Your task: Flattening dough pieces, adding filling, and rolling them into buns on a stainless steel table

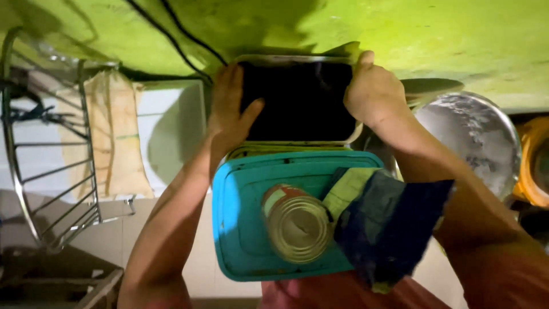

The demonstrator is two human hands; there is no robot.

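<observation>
Both of my hands grip a dark rectangular tray (297, 100) with a pale rim, held up against a green wall. My left hand (229, 111) holds its left edge, thumb across the dark surface. My right hand (372, 91) clasps its right edge near the top corner. Just below the tray lies a teal plastic lid (243, 220) on a container. On that lid rests a round metal tin (297, 224) and a dark blue and yellow cloth (389, 223).
A wire rack (51, 166) stands at the left beside a beige cloth bag (117, 131) and a white surface (171, 126). A large metal bowl (480, 137) and an orange vessel (534, 166) sit at the right. Black cables (177, 40) run across the green wall (446, 34).
</observation>
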